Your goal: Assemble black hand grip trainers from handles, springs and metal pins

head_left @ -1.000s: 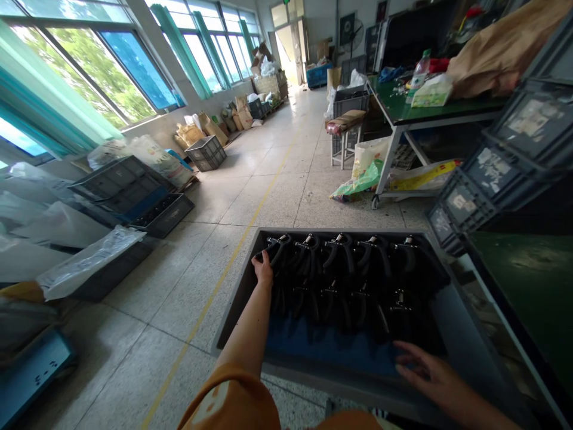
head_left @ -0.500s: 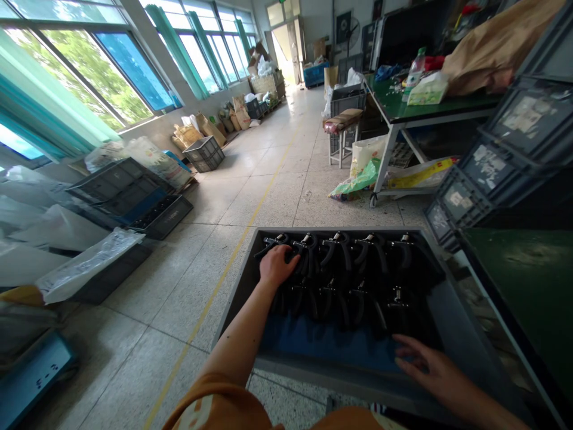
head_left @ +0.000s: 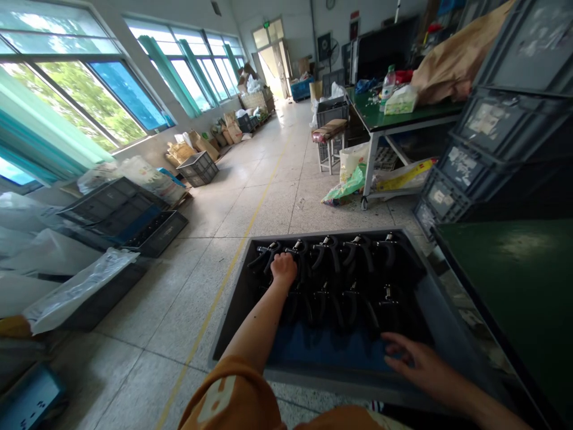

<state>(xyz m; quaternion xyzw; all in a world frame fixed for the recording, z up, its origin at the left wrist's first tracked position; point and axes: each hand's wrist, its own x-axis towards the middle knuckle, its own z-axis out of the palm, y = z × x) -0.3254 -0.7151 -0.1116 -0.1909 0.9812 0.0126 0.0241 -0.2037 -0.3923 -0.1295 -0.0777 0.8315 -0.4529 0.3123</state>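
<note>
A grey plastic crate in front of me holds two rows of black hand grip strengtheners, each with a metal spring at its top. My left hand reaches into the back left of the crate, fingers curled down around a grip strengthener of the back row; its fingertips are hidden. Over the front right of the crate, my right hand is empty with its fingers apart. It is nearest to a front-row grip strengthener. Blue lining shows at the crate's front.
A green table stands close on the right, with stacked grey crates behind it. Another green workbench carries a bottle and a tissue box. To the left are crates with plastic bags. A yellow line runs along the floor.
My left hand has moved slightly down among the grip strengtheners, and its fingers have curled in more. The right hand stays about where it was over the crate. The view has shifted slightly.
</note>
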